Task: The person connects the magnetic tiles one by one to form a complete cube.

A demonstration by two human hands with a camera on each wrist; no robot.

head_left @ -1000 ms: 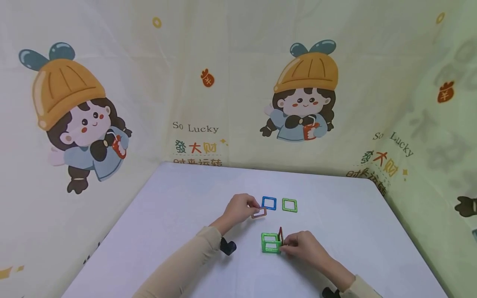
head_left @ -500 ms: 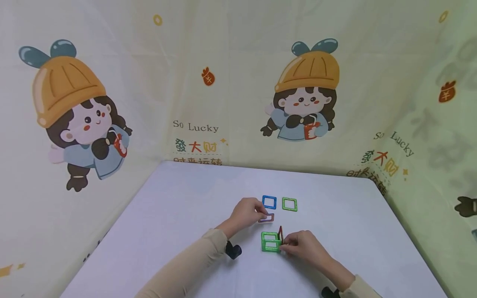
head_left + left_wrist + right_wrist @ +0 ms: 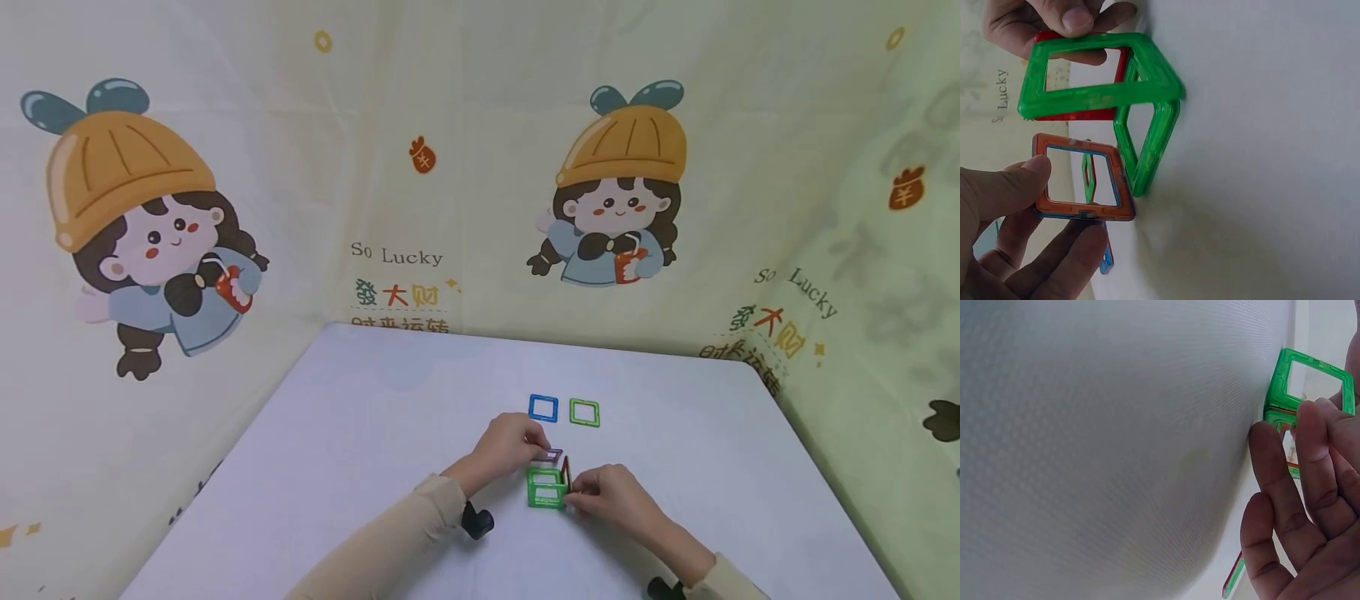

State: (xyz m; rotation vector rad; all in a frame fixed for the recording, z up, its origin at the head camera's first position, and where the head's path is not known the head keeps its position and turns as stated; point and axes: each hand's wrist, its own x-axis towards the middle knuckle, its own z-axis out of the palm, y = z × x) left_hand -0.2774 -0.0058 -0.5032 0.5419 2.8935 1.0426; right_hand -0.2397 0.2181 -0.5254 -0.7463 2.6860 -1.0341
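Compared with a second ago, the left hand [image 3: 506,442] has brought the orange frame [image 3: 1121,184] from beside the blue frame [image 3: 543,397] to just behind the flat green frame [image 3: 1156,147]. It pinches this piece between thumb and fingers; whether the edges touch cannot be told. The right hand [image 3: 618,500] stays put, pinching the red frame [image 3: 1094,115], which stands beside the upright green frame [image 3: 1097,97] on the tabletop [image 3: 420,400]. So the loose piece is now at the assembly, apparently not yet seated, while the other side is steadied.
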